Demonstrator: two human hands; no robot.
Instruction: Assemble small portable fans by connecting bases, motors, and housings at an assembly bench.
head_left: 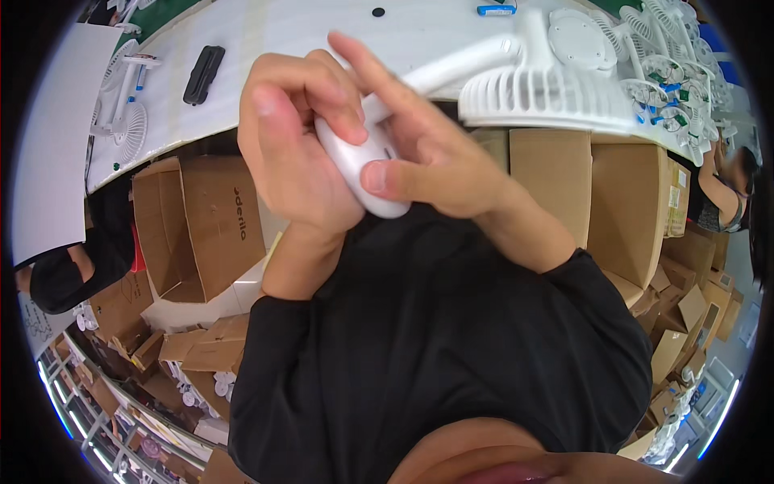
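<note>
Both hands are on a white plastic fan, held above the table's near edge. My left hand (294, 137) is closed around the rounded white handle (351, 153), its fingers curled over the top. From the other side my right hand (443, 153) grips the same handle, with the thumb pressed on it near a small dark slot and the index finger stretched out. A white stem (459, 68) runs from behind my right fingers toward the ribbed fan head (548, 95), which is slightly blurred. Part of the handle is hidden by my fingers.
On the white table (322, 32) lie a black oblong case (204, 74), a blue cylindrical cell (496, 10) and fan parts (125, 105) at left. Fan parts with wiring (665, 89) pile up at right. Open cardboard boxes (205, 226) stand below; people are at both sides.
</note>
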